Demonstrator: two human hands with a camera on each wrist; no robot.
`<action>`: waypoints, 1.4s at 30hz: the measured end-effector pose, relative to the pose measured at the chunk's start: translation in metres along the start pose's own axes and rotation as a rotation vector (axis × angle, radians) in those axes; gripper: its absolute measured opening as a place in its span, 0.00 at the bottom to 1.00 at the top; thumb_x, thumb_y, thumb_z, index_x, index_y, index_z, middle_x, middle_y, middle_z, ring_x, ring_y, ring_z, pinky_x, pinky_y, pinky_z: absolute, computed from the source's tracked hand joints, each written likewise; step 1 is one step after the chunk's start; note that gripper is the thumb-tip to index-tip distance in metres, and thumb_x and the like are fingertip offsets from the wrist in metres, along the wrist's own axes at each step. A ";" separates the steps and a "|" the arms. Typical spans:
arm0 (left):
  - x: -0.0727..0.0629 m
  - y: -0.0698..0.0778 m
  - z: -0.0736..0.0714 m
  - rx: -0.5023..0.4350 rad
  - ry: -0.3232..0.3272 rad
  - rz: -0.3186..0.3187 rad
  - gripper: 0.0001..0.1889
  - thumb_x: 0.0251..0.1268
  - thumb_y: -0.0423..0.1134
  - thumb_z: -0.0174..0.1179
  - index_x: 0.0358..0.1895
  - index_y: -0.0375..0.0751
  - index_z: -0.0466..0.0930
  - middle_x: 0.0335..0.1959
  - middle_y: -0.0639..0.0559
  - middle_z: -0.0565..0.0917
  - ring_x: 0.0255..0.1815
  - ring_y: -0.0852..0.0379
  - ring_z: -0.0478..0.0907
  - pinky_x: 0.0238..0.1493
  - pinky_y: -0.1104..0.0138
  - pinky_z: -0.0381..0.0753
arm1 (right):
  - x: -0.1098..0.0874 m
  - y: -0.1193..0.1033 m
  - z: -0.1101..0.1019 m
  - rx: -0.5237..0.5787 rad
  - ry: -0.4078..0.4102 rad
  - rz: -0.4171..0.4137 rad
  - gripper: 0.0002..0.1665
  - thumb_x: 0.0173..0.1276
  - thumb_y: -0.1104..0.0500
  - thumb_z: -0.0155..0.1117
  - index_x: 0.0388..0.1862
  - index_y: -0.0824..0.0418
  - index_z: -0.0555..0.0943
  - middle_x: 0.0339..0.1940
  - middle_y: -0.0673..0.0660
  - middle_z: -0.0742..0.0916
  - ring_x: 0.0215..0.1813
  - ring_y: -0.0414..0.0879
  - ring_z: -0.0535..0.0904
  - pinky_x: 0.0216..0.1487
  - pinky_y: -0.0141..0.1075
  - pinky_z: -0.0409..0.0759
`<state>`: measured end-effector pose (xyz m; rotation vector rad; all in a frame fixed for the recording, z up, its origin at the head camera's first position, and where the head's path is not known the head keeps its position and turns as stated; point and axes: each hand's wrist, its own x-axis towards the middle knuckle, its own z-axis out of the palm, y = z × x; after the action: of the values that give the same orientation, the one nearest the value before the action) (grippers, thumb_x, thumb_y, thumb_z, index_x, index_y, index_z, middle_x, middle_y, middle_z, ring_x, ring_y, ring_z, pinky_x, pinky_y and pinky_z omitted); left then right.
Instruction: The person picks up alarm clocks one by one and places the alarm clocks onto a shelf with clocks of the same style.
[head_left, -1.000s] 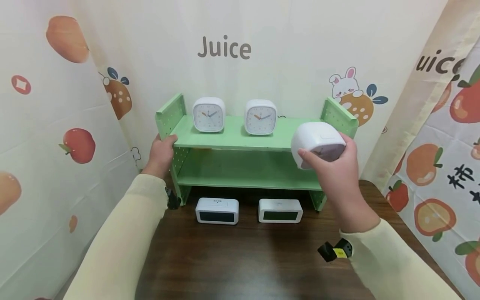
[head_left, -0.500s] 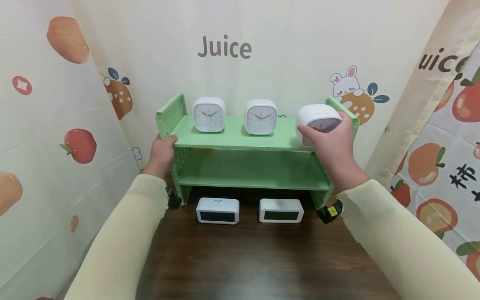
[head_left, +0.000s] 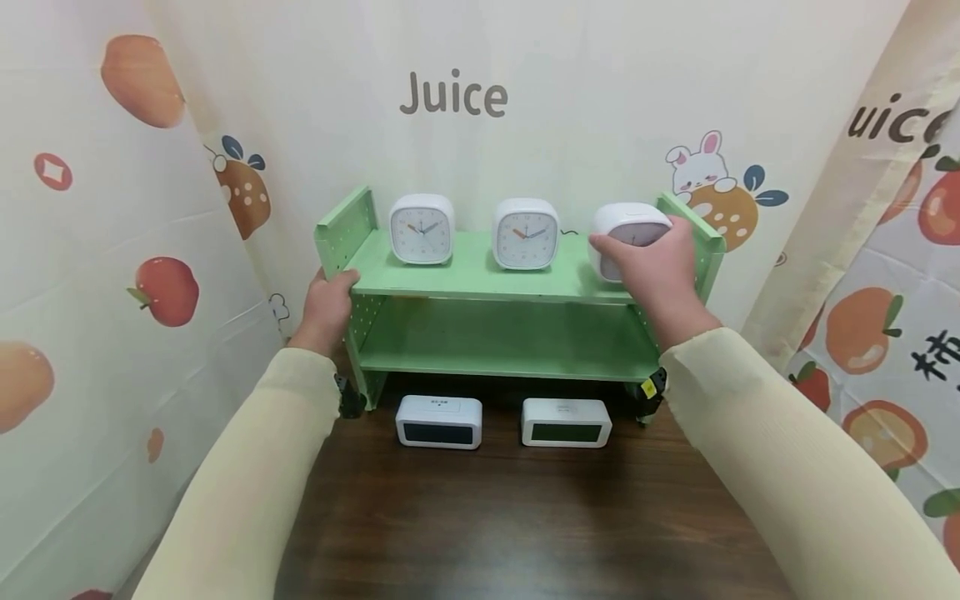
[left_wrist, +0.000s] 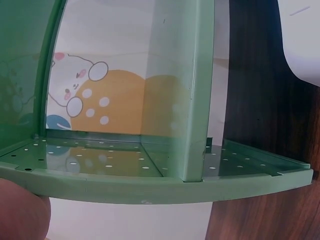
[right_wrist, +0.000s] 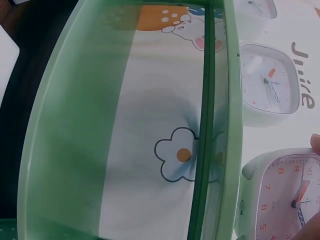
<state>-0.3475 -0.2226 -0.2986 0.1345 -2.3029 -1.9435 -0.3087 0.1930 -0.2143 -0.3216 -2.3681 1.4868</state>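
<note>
My right hand [head_left: 660, 265] grips a white rounded-square alarm clock [head_left: 609, 218] by its sides, at the right end of the green shelf's [head_left: 465, 280] top board. Its face shows close up in the right wrist view, at the board's edge, with part of a finger [right_wrist: 316, 143] beside it. My left hand [head_left: 324, 310] holds the shelf's left side panel, thumb over the front of the top board. Two matching clocks stand upright on that board, one at left [head_left: 422, 230] and one in the middle [head_left: 525, 235].
Beneath the lower board, two white digital clocks sit on the dark wooden table [head_left: 480, 517], a left one [head_left: 438, 422] and a right one [head_left: 566, 422]. Raised green side panels [head_left: 347, 229] border the top board. A printed curtain [head_left: 585, 108] hangs close behind.
My right hand has carried its clock back and up from in front of the shelf to the top board, tipping its face more upright. The left hand keeps its hold on the shelf.
</note>
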 end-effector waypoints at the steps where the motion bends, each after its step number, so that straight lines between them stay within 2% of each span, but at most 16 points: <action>1: 0.000 0.000 0.000 0.002 0.002 0.002 0.35 0.81 0.54 0.41 0.85 0.57 0.44 0.80 0.48 0.60 0.75 0.47 0.61 0.74 0.43 0.60 | 0.001 0.000 0.001 -0.008 0.000 -0.001 0.74 0.51 0.27 0.77 0.83 0.53 0.46 0.75 0.58 0.66 0.69 0.52 0.66 0.68 0.45 0.72; 10: 0.000 0.001 0.001 -0.001 0.005 0.015 0.35 0.81 0.54 0.42 0.85 0.56 0.44 0.80 0.47 0.59 0.76 0.46 0.60 0.75 0.43 0.57 | 0.009 -0.001 0.004 -0.032 0.011 0.017 0.75 0.52 0.26 0.75 0.84 0.54 0.44 0.75 0.60 0.66 0.69 0.53 0.66 0.69 0.47 0.70; 19: 0.001 0.002 0.004 -0.014 -0.005 -0.004 0.34 0.81 0.53 0.43 0.84 0.53 0.46 0.78 0.45 0.62 0.73 0.44 0.63 0.73 0.42 0.61 | 0.013 0.000 0.004 -0.032 0.027 0.036 0.77 0.51 0.25 0.76 0.85 0.55 0.44 0.75 0.60 0.67 0.70 0.54 0.66 0.69 0.46 0.70; 25: 0.002 0.000 0.007 -0.015 -0.006 -0.008 0.35 0.81 0.53 0.43 0.85 0.55 0.44 0.81 0.46 0.59 0.77 0.44 0.60 0.75 0.42 0.57 | 0.013 0.003 0.007 -0.040 0.030 0.054 0.76 0.52 0.27 0.77 0.84 0.57 0.44 0.75 0.61 0.67 0.70 0.54 0.65 0.70 0.46 0.70; 42: 0.000 0.001 0.002 -0.003 0.019 0.012 0.35 0.81 0.53 0.42 0.85 0.52 0.45 0.80 0.44 0.59 0.76 0.45 0.60 0.75 0.43 0.56 | 0.014 0.005 0.015 -0.002 0.039 0.020 0.76 0.52 0.28 0.77 0.83 0.56 0.43 0.75 0.61 0.66 0.71 0.54 0.66 0.70 0.45 0.70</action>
<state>-0.3473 -0.2203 -0.2978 0.1387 -2.2840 -1.9310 -0.3273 0.1875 -0.2232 -0.3723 -2.3428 1.4730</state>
